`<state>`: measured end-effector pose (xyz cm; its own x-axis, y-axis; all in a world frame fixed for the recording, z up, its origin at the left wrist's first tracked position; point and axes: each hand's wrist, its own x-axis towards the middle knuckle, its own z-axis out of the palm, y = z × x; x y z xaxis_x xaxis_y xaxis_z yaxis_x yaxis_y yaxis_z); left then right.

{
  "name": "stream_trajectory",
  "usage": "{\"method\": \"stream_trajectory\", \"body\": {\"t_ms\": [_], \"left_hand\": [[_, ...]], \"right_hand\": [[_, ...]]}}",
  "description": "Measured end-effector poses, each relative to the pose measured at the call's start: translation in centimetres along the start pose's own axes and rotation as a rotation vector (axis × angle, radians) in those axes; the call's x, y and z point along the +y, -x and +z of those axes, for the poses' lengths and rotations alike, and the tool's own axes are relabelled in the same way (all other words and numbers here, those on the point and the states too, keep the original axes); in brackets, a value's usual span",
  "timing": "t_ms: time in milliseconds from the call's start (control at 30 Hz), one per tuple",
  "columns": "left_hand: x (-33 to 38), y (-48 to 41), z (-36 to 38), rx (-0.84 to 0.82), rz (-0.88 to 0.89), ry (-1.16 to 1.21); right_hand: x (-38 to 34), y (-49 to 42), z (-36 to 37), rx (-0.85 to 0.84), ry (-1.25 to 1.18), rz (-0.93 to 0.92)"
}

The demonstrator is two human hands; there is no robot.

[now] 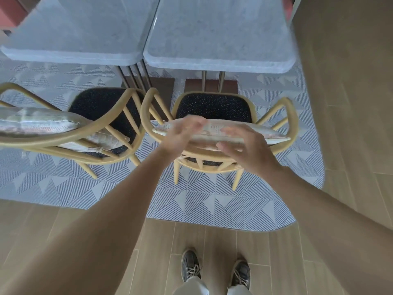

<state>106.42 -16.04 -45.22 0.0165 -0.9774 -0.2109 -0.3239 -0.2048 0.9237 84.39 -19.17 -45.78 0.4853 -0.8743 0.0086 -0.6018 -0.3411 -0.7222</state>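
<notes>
The left cushion [38,122] looks settled on its chair [53,139], and we judge the right cushion [211,132] nearly placed too, our left hand [182,135] and right hand [248,150] spread-fingered over it, gripping nothing.

Flat pale woven-fabric cushion [212,132], faint red-grey pattern, on edge, long side level. Left hand [182,135] overlaps its left part, right hand [248,150] its middle-right; pointed corners jut beyond both. Contact blurred, unclear.

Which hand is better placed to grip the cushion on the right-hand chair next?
Left, probably: the left hand overlaps the cushion near its left end; the right hand hovers spread, nearer the chair back.
</notes>
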Motion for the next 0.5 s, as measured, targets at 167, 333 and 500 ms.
{"method": "stream_trajectory", "body": {"t_ms": [167,333,500], "left_hand": [[9.4,7.8,-5.4,0.338,0.325,0.464],[20.1,17.4,-10.2,0.474,0.662,0.37],[27.5,26.8,-11.5,0.617,0.841,0.146]], "right_hand": [[-11.2,0.6,-4.8,0.219,-0.558,-0.195],[-21.9,3.3,-11.9,0.196,-0.706,-0.474],[-30.1,6.6,-16.3,0.007,-0.702,-0.778]]}}
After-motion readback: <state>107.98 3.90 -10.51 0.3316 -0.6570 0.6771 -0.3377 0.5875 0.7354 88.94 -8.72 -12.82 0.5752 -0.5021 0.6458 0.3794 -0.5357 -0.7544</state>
